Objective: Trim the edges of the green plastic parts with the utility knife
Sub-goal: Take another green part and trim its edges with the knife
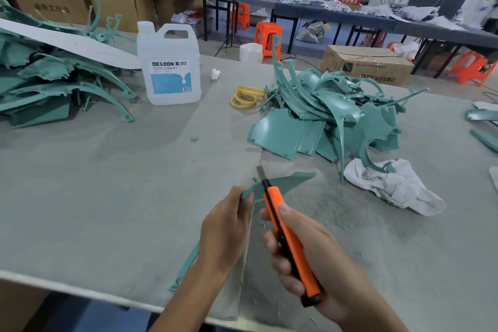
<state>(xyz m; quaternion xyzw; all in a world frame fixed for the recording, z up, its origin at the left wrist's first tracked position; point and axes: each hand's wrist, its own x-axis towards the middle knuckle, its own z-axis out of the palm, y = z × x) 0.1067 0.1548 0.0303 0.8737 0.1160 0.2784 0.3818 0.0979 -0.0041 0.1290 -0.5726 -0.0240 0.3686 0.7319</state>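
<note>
My left hand (225,229) grips a green plastic part (292,180) near the table's front edge. One flat pointed end of the part sticks out to the right, and a thin curved arm of it runs down past my wrist. My right hand (299,253) holds an orange utility knife (285,234), thumb on top of the handle. The knife's extended blade lies across the part's upper edge. Fine green shavings lie on the table under my hands.
A pile of green parts (331,118) sits at the right, with a white rag (390,183) in front of it. Another green pile (54,75) fills the far left. A clear DEXCON jug (169,65) and yellow rings (245,97) stand mid-table. People work at distant tables.
</note>
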